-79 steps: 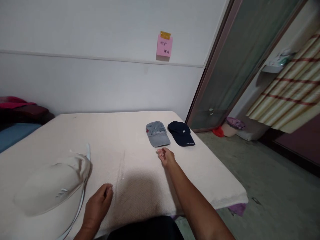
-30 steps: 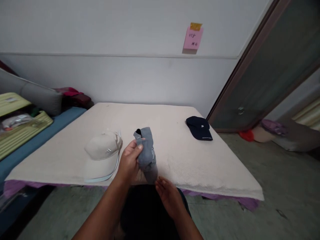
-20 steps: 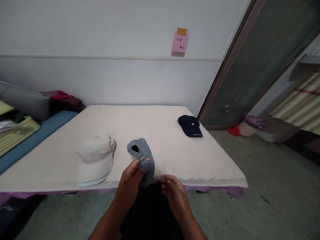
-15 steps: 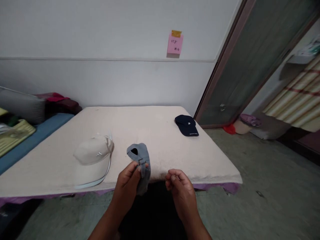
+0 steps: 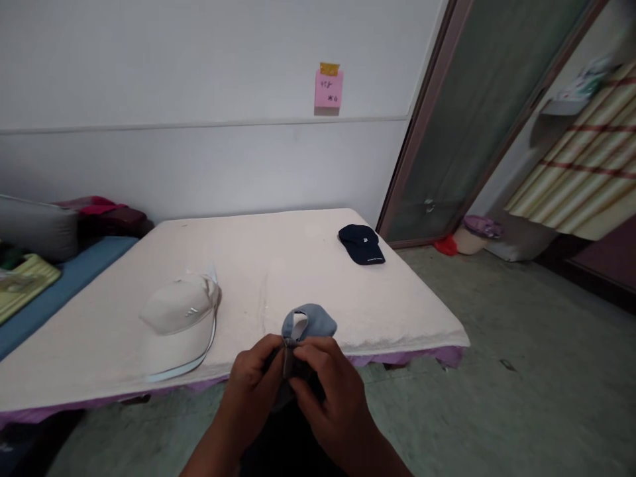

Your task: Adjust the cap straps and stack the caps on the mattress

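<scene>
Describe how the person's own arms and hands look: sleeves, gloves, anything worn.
Both hands are bare: no gloves on the left hand or the right hand. No ring, watch or bracelet shows. The forearms are bare too, with no sleeve reaching into view. Dark clothing shows below, between the arms.

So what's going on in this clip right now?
A person holds a grey cap in both hands near the front edge of the cloth-covered table. The left hand and right hand grip it at its back strap. A beige cap lies on the table to the left, and a navy cap sits at the far right.
</scene>
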A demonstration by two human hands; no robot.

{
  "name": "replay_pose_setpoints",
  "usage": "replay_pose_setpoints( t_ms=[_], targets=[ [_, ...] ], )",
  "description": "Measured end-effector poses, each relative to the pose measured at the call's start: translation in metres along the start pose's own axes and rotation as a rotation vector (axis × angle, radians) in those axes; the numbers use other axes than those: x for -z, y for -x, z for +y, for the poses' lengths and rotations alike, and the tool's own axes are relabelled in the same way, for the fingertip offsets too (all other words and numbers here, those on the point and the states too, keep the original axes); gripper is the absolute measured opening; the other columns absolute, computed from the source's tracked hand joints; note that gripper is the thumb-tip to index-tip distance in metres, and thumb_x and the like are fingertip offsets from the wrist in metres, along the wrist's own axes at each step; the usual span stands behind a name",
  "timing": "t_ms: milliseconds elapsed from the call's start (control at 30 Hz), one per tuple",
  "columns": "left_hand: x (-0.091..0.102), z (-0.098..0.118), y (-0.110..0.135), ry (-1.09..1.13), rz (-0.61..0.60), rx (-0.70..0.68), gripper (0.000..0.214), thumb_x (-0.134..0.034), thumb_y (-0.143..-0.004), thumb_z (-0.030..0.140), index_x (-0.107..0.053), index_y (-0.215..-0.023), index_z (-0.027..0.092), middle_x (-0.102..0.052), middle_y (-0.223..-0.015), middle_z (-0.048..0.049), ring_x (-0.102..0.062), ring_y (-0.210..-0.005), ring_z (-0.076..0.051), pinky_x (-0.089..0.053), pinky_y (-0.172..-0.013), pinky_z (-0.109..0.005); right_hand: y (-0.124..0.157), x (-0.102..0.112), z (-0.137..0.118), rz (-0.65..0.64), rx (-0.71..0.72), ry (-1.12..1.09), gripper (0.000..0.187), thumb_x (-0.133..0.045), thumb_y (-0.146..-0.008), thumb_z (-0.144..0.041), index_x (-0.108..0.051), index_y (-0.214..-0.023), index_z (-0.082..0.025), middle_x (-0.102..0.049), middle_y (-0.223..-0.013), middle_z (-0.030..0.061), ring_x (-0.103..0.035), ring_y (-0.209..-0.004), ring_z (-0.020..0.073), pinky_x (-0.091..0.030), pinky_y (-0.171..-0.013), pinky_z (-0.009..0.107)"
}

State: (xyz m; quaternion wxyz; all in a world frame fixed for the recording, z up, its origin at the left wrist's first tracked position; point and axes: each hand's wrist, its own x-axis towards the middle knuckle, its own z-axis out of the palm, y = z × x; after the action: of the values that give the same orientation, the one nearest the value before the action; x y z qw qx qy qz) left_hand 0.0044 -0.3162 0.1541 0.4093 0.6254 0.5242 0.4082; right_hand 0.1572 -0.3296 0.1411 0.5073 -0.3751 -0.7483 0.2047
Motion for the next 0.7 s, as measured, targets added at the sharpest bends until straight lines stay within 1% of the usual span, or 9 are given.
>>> replay_pose_setpoints(
  t_ms=[67,167,233,300,367,500,600,700],
  targets=[
    [0.000,0.002,0.002,0.007,-0.030,0.001,0.021,-0.050,-0.086,0.035,-0.064,-0.081,0.019,-0.057,-0.064,0.0017,-0.046,-0.058,-0.012,-0.038,-0.055,-0.020,0.000,0.003,0.000,0.006,0.000,-0.015,0.031,-0.052,-0.083,-0.010,-0.050,-0.110,-0.023,-0.057,-0.103,0.0071,-0.055,-0.096,0.0196,-0.047,-0.082,0.034],
    [0.000,0.006,0.003,0.020,-0.110,-0.016,0.023,-0.048,-0.087,0.036,-0.063,-0.082,0.019,-0.057,-0.066,0.0014,-0.047,-0.061,-0.012,-0.037,-0.055,-0.020,-0.003,0.009,0.000,0.023,-0.026,-0.064,0.025,-0.050,-0.084,-0.010,-0.053,-0.105,-0.023,-0.058,-0.096,0.0054,-0.056,-0.089,0.0174,-0.048,-0.077,0.031],
    [0.000,0.006,0.004,0.023,-0.149,-0.035,0.024,-0.047,-0.088,0.036,-0.062,-0.082,0.018,-0.058,-0.067,0.0013,-0.048,-0.062,-0.012,-0.037,-0.056,-0.020,-0.007,0.014,0.001,-0.005,-0.009,-0.069,0.026,-0.048,-0.085,-0.009,-0.054,-0.106,-0.022,-0.058,-0.096,0.0051,-0.056,-0.089,0.0166,-0.048,-0.078,0.031],
    [0.001,0.004,0.004,-0.004,-0.158,-0.046,0.024,-0.047,-0.087,0.035,-0.061,-0.076,0.018,-0.056,-0.064,0.0017,-0.046,-0.062,-0.013,-0.037,-0.056,-0.021,-0.011,0.019,0.002,-0.072,0.035,-0.058,0.028,-0.046,-0.086,-0.007,-0.054,-0.109,-0.022,-0.058,-0.097,0.0058,-0.056,-0.091,0.0162,-0.047,-0.080,0.031],
    [0.004,0.002,0.004,-0.049,-0.158,-0.044,0.026,-0.047,-0.087,0.035,-0.059,-0.070,0.018,-0.054,-0.062,0.0018,-0.045,-0.062,-0.013,-0.036,-0.057,-0.021,-0.014,0.022,0.004,-0.168,0.069,-0.033,0.030,-0.044,-0.087,-0.008,-0.054,-0.112,-0.021,-0.059,-0.098,0.0070,-0.057,-0.090,0.0160,-0.048,-0.080,0.030],
    [0.007,-0.003,0.003,-0.088,-0.197,-0.036,0.026,-0.048,-0.087,0.034,-0.057,-0.069,0.018,-0.053,-0.064,0.0009,-0.045,-0.063,-0.013,-0.035,-0.058,-0.022,-0.021,0.028,0.007,-0.334,0.104,0.046,0.029,-0.041,-0.088,-0.009,-0.055,-0.111,-0.019,-0.060,-0.092,0.0071,-0.057,-0.085,0.0163,-0.048,-0.076,0.030],
    [0.007,-0.004,0.002,-0.050,-0.220,-0.031,0.025,-0.048,-0.087,0.033,-0.055,-0.067,0.018,-0.052,-0.064,0.0012,-0.043,-0.063,-0.013,-0.035,-0.060,-0.022,-0.024,0.029,0.010,-0.394,0.100,0.070,0.028,-0.040,-0.087,-0.009,-0.056,-0.108,-0.019,-0.060,-0.090,0.0063,-0.058,-0.082,0.0161,-0.048,-0.075,0.029],
    [0.005,-0.004,0.000,0.009,-0.233,-0.008,0.027,-0.047,-0.088,0.034,-0.053,-0.068,0.018,-0.049,-0.065,0.0011,-0.041,-0.064,-0.013,-0.034,-0.059,-0.022,-0.026,0.027,0.014,-0.402,0.090,0.075,0.026,-0.040,-0.086,-0.008,-0.055,-0.106,-0.018,-0.060,-0.090,0.0061,-0.057,-0.082,0.0161,-0.047,-0.074,0.029]
  ],
)
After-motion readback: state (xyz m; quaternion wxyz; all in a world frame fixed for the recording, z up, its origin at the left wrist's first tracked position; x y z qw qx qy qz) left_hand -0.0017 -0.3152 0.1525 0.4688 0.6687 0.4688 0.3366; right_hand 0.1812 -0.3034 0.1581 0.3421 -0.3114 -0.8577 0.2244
